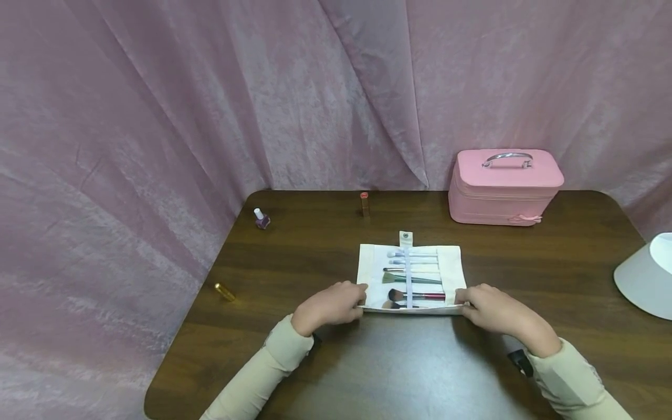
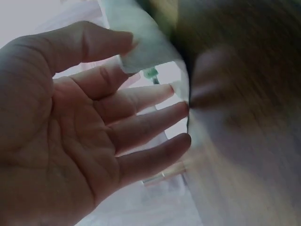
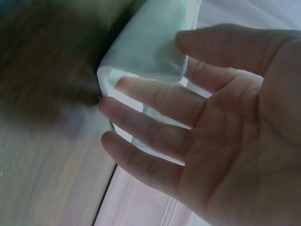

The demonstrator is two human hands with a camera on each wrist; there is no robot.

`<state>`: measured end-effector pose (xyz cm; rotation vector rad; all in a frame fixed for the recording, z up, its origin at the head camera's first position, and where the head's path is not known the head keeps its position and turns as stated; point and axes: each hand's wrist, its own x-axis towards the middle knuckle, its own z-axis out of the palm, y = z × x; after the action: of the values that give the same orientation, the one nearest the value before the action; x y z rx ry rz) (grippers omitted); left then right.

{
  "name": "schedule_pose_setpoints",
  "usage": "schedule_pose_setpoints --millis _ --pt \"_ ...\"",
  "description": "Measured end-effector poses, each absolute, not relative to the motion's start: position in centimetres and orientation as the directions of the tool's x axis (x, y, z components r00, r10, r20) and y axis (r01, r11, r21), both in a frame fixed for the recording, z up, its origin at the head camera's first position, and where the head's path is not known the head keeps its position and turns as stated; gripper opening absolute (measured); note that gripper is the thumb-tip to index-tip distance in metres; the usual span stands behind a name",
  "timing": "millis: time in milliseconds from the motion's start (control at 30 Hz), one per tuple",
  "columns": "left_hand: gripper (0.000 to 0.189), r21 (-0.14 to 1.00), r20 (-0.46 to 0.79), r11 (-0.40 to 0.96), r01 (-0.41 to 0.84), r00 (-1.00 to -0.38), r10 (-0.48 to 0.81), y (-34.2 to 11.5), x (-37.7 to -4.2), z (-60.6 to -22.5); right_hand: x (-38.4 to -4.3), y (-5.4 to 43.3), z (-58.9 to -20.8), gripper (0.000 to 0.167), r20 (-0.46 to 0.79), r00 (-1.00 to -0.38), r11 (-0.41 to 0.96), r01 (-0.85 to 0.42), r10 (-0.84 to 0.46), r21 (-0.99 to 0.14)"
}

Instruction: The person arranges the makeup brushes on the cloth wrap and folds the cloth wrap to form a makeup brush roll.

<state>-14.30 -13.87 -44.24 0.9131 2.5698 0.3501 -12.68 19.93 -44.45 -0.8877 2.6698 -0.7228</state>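
Note:
A white fabric brush roll lies unrolled on the wooden table, its snap tab pointing to the back. Several makeup brushes lie in it crosswise under a band, among them a green one and one with a red handle. At the near left corner my left hand pinches the fabric between thumb and forefinger. My right hand grips the near right corner likewise. Both wrist views show the near edge folded up, with the other fingers extended beneath the fabric.
A pink cosmetic case stands at the back right. An orange-brown tube is at the back middle, a purple nail polish bottle at the back left, and a gold tube by the left edge. A white lampshade is far right.

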Motion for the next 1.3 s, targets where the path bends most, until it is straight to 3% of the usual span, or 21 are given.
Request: schedule_pose_setpoints --millis 133,600,1000,1300 --pt "0.018 0.411 -0.27 0.742 0.529 -0.707 0.654 -14.3 -14.7 -44.2 -13.3 20.4 -44.4 0.024 -0.075 -0.776 0.68 -0.495 -0.626 -0.541" --pt "0.025 0.528 -0.201 0.688 0.498 -0.714 0.671 -15.5 -17.9 -44.2 -15.9 20.5 -44.5 0.021 -0.022 -0.808 0.683 -0.483 -0.589 -0.548" --pt "0.03 0.539 -0.165 0.72 0.436 -0.784 0.598 -14.8 -20.7 -45.2 -18.1 20.2 -44.6 0.03 0.004 -0.83 0.703 -0.475 -0.558 -0.529" --pt "0.032 0.538 -0.181 0.758 0.369 -0.827 0.532 -14.3 -21.3 -45.5 -18.8 19.7 -45.5 0.027 0.012 -0.875 0.76 -0.427 -0.484 -0.49"
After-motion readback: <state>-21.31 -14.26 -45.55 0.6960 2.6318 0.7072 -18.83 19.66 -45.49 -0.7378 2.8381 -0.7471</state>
